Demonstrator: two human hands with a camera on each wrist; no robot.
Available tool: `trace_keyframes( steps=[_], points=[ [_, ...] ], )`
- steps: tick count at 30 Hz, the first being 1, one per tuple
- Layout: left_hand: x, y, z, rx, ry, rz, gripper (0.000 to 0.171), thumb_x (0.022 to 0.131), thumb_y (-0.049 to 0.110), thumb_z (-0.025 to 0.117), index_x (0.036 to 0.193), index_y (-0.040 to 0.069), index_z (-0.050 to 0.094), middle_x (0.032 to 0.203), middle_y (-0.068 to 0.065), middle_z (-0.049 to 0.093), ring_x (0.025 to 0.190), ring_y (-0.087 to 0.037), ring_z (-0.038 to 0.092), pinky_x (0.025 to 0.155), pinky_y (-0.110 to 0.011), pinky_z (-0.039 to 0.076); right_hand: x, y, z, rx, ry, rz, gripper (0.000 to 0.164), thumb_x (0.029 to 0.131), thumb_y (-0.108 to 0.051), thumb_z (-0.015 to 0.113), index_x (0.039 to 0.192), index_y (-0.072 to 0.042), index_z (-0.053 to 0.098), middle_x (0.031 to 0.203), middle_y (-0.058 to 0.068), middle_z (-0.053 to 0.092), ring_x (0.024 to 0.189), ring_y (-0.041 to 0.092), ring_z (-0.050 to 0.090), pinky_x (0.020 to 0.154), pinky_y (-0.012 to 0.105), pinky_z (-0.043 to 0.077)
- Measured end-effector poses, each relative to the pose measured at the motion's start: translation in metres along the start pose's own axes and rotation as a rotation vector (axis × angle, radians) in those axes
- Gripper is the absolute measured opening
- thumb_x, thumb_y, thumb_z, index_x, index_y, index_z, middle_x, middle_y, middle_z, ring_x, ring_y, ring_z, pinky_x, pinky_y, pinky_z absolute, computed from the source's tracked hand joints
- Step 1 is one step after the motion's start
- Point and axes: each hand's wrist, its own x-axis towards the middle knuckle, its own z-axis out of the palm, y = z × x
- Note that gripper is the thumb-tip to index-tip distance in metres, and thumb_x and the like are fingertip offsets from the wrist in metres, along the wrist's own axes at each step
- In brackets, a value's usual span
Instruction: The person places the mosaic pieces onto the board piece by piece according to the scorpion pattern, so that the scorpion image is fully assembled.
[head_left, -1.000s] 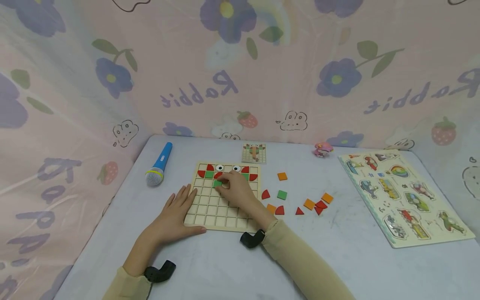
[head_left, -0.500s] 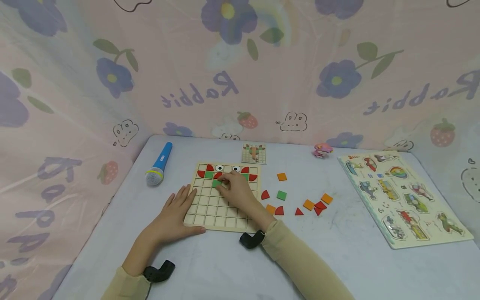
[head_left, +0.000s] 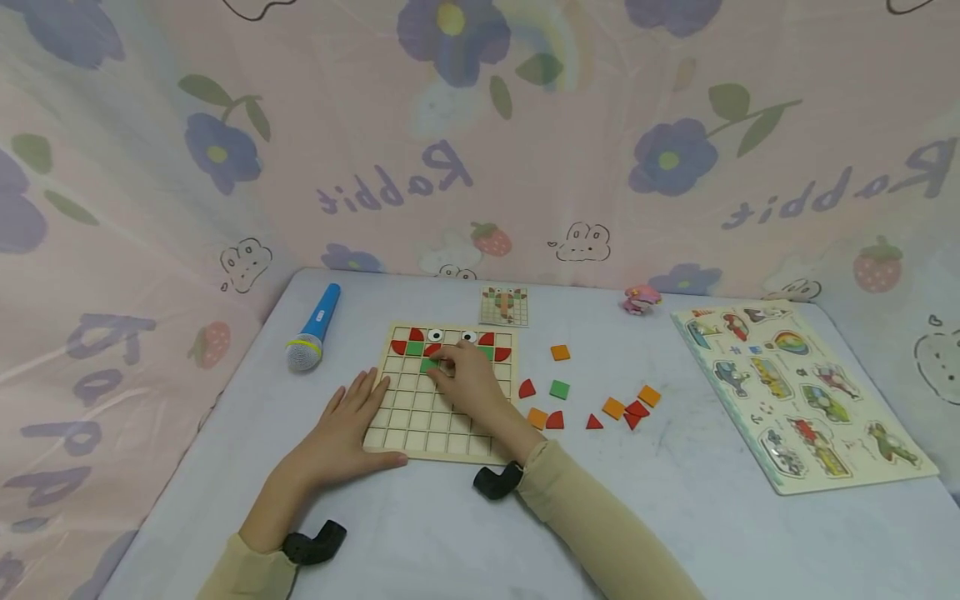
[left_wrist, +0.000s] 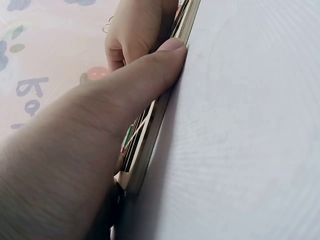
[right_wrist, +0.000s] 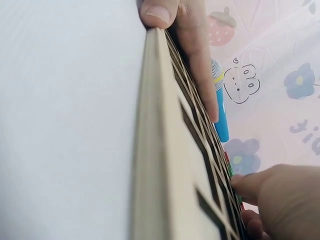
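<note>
My right hand (head_left: 477,389) reaches over a wooden grid board (head_left: 408,419), with thumb and fingertips pinching a green square tile (head_left: 428,366) in the board's third row. Just above that tile lies a red quarter-circle tile (head_left: 432,351), partly covered by the fingers. Along the left side of the board, my left hand (head_left: 337,433) rests with fingers extended, and its thumb (left_wrist: 172,47) presses the near edge in the left wrist view. Red and green tiles and two round eye tiles (head_left: 434,335) fill parts of the top rows.
Loose orange, red and green tiles (head_left: 559,389) lie right of the board. Behind it is a small pattern card (head_left: 504,306). A blue toy microphone (head_left: 321,317) lies at the left, a pink figurine (head_left: 641,299) at the back, and a picture puzzle board (head_left: 765,417) at the right.
</note>
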Motion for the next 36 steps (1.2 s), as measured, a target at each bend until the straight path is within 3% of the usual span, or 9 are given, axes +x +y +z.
trace_keyframes(
  steps=[10, 14, 20, 25, 36],
  points=[
    [-0.001, 0.0, 0.002, -0.004, -0.008, -0.001, 0.124, 0.082, 0.075, 0.076, 0.169, 0.003, 0.023, 0.177, -0.022, 0.012, 0.164, -0.04, 0.006, 0.13, -0.064, 0.006, -0.001, -0.008, -0.015, -0.048, -0.118, 0.046, 0.029, 0.099, -0.024, 0.076, 0.125, -0.01, 0.076, 0.103, 0.006, 0.065, 0.089, 0.018, 0.058, 0.079, 0.032, 0.053],
    [-0.001, 0.002, 0.002, -0.012, -0.013, 0.002, 0.124, 0.081, 0.075, 0.076, 0.168, 0.003, 0.024, 0.176, -0.022, 0.012, 0.164, -0.041, 0.006, 0.13, -0.065, 0.006, -0.002, -0.019, -0.035, -0.03, -0.145, 0.027, 0.031, 0.1, -0.023, 0.074, 0.128, -0.009, 0.075, 0.108, 0.009, 0.067, 0.089, 0.019, 0.06, 0.076, 0.031, 0.054],
    [0.001, 0.005, 0.003, -0.009, -0.016, 0.008, 0.124, 0.082, 0.074, 0.076, 0.169, 0.003, 0.023, 0.176, -0.022, 0.012, 0.164, -0.041, 0.007, 0.13, -0.064, 0.007, -0.005, -0.024, -0.075, -0.003, -0.119, -0.043, 0.028, 0.1, -0.021, 0.075, 0.124, -0.006, 0.076, 0.109, 0.014, 0.069, 0.081, 0.02, 0.059, 0.072, 0.031, 0.052],
    [0.0, 0.008, 0.004, -0.015, -0.031, 0.016, 0.124, 0.082, 0.074, 0.076, 0.169, 0.003, 0.023, 0.177, -0.021, 0.011, 0.164, -0.04, 0.007, 0.13, -0.064, 0.006, -0.02, -0.004, -0.107, -0.017, -0.091, -0.035, 0.027, 0.099, -0.02, 0.075, 0.123, -0.005, 0.076, 0.113, 0.015, 0.071, 0.085, 0.023, 0.061, 0.073, 0.031, 0.051],
    [-0.003, 0.003, 0.001, -0.01, -0.006, -0.012, 0.126, 0.08, 0.073, 0.078, 0.169, 0.004, 0.022, 0.177, -0.02, 0.012, 0.164, -0.04, 0.006, 0.13, -0.064, 0.006, -0.063, 0.069, -0.165, -0.094, -0.052, 0.106, 0.026, 0.099, -0.017, 0.075, 0.122, -0.004, 0.076, 0.105, 0.01, 0.07, 0.089, 0.022, 0.061, 0.074, 0.033, 0.051]
  ],
)
